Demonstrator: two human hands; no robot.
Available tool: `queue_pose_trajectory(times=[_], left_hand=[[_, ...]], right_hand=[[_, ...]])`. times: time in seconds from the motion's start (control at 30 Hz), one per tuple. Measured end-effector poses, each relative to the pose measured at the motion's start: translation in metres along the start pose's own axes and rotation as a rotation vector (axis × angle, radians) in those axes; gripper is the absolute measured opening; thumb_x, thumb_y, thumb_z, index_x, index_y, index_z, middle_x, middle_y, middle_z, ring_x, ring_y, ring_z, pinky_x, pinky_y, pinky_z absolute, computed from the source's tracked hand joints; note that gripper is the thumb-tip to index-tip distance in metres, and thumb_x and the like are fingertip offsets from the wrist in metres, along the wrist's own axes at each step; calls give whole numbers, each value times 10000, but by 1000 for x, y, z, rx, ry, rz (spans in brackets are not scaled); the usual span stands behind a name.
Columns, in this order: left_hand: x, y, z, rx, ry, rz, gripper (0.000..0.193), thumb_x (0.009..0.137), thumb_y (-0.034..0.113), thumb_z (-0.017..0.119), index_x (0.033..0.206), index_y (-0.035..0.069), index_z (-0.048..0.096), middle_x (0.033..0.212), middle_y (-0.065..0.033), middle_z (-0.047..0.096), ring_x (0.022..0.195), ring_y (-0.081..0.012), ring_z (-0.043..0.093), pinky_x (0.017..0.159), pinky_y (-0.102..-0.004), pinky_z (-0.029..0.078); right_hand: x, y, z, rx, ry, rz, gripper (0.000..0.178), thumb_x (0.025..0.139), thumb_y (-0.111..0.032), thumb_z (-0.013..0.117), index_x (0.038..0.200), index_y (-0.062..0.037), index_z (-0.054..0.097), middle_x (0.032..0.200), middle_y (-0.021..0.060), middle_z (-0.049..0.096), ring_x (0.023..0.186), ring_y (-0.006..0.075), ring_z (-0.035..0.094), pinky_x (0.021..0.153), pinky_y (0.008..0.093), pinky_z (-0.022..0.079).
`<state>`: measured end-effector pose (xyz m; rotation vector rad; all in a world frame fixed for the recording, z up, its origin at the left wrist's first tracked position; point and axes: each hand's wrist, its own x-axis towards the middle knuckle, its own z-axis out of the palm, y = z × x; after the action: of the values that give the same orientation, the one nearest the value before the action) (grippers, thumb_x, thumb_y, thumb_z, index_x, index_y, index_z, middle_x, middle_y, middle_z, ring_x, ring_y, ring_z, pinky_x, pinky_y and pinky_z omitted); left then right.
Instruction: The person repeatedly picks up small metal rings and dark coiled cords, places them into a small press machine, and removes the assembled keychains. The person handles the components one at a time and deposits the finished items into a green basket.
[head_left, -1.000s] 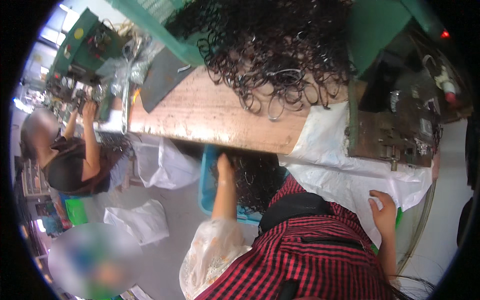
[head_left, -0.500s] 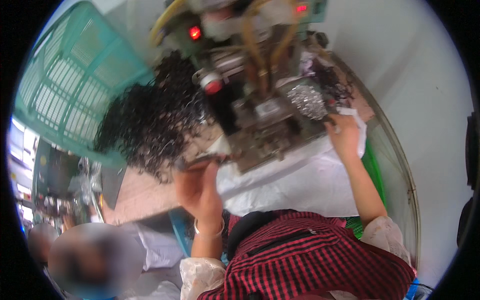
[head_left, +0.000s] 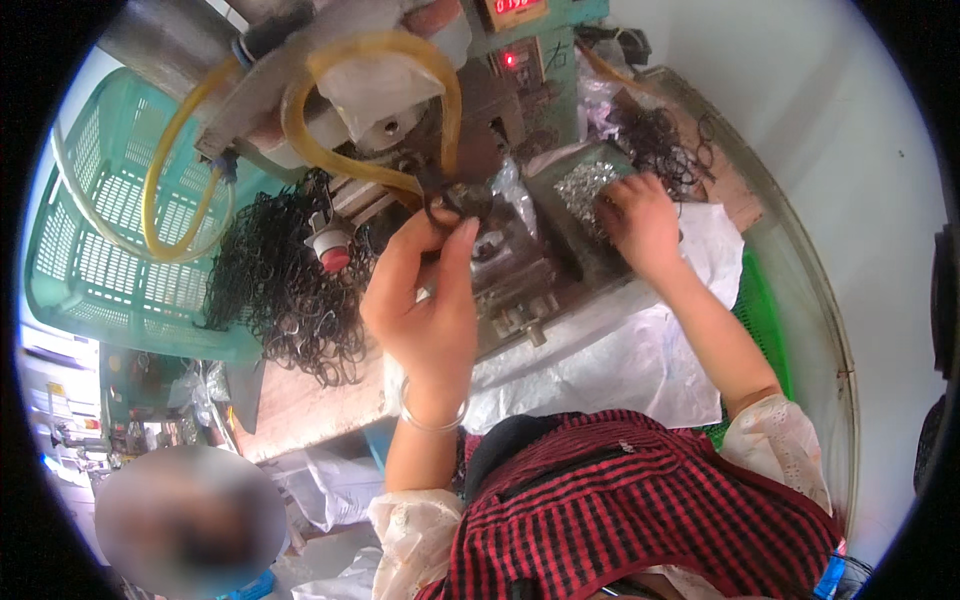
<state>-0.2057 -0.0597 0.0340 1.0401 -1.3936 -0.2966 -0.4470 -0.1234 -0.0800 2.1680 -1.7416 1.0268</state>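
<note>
My left hand (head_left: 425,290), with a bangle on its wrist, is raised in front of the press machine (head_left: 510,265). Its thumb and fingers pinch a black cord loop (head_left: 438,212) close to the machine's tool. Off to the right, my right hand (head_left: 645,230) reaches into a heap of small silver metal pieces (head_left: 585,188) on a dark tray. Those fingers are bent together at the heap's edge, and their tips are partly hidden. Whatever they grip is too small to make out.
Black cord loops (head_left: 285,280) are piled left of the machine, beside a green plastic basket (head_left: 110,190). Yellow hoses (head_left: 385,45) arch above my left hand. A red push button (head_left: 333,258) sticks out nearby. White sheeting (head_left: 570,365) hangs over the front edge.
My left hand has risen and moved right to the machine's tool with the black loop. My right hand has shifted up and left onto the silver pieces. The view has also shifted.
</note>
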Motion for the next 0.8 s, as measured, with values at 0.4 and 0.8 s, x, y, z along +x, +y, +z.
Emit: queue_pose_trajectory(times=[0.4,0.8], left_hand=[[2,-3,2,22,54,-6,149,813,-23,756,947,-22,691,781,-32,670,681,-78,603,622,-213,505],[-8,-57,-209,897,266,163,136,858,42,696,988,74,721,991,-39,723,929,-223,646,842,-333,471]], right_hand=[[14,-9,40,-175,-167,-312,240,831,-107,613,1053,-121,706,1218,113,622,1113,297,586,801,412,528],[-5,13,-5,228,-11,145,182,866,-50,658,1037,-38,720,1006,135,702,959,296,665,866,350,501]])
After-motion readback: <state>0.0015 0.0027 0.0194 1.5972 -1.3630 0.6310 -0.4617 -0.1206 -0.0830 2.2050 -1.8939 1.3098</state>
